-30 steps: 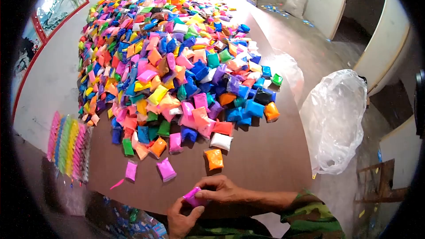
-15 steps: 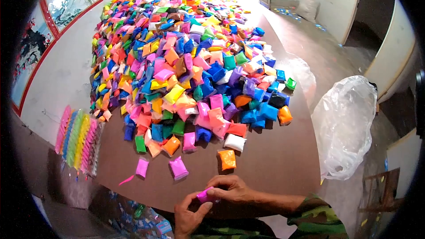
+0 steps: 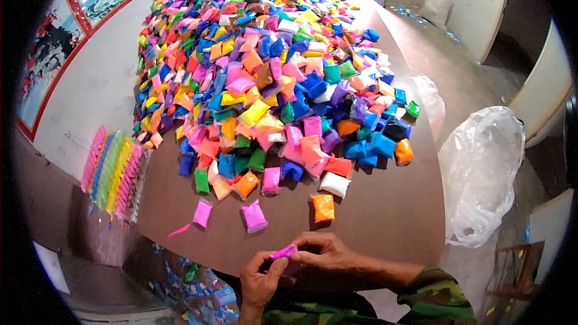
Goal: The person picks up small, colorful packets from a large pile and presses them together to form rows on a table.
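I have the small glossy magenta packet [image 3: 283,253] pinched between both hands at the near edge of the dark brown surface [image 3: 391,222]; the left hand [image 3: 262,283] grips its left end between thumb and fingers, and the right hand [image 3: 325,250] grasps its right side, partly covering it. Just beyond my hands, to the right, lies a square orange packet [image 3: 323,207], with a white packet [image 3: 335,185] farther back. Farther left I see two pink-violet packets, one narrow [image 3: 202,213] and one wider [image 3: 254,216], and a thin hot-pink strip [image 3: 179,230] near the left edge. Behind these, a broad heap of many-coloured soft packets [image 3: 271,84] stretches to the far end. Left of the surface I make out a row of twisted, coloured sticks in clear plastic [image 3: 114,171]; on the right, a large crumpled translucent bag [image 3: 481,174].
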A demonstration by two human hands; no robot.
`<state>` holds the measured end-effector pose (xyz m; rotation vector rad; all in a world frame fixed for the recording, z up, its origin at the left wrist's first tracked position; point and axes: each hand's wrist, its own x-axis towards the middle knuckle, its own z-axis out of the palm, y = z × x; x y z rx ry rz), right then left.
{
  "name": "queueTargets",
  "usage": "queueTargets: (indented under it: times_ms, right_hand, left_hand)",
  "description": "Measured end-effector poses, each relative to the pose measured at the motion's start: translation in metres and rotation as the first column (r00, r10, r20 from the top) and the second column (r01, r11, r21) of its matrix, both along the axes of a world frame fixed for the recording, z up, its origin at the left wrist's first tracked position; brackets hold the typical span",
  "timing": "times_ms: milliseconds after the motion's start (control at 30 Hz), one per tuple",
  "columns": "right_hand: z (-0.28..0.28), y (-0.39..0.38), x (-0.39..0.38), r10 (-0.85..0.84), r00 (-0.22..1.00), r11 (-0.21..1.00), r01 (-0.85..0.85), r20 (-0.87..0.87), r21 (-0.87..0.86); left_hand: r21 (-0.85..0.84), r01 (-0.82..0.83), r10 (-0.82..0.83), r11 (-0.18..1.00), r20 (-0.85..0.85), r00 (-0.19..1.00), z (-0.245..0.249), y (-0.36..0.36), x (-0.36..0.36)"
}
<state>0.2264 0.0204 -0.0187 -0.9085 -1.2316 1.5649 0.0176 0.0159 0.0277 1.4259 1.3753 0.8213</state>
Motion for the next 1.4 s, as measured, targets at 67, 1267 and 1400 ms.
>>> queueTargets:
  times_ms: [67,1267,1400]
  right_hand:
    - [-0.005,0.0,0.002,0.0,0.999,0.999,-0.003,0.05,0.049]
    - [-0.012,0.0,0.004,0.046,0.961,0.979,-0.098,0.273,0.179]
    - [-0.015,0.002,0.004,0.056,0.952,0.955,-0.139,0.303,0.262]
  left_hand:
    - [-0.075,-0.025,0.03,0.997,0.07,0.997,0.006,0.0,0.005]
    - [0.17,0.18,-0.165,0.969,-0.101,0.981,-0.008,0.014,-0.021]
    - [-0.144,0.031,-0.021,0.989,0.073,0.997,-0.011,0.011,-0.025]
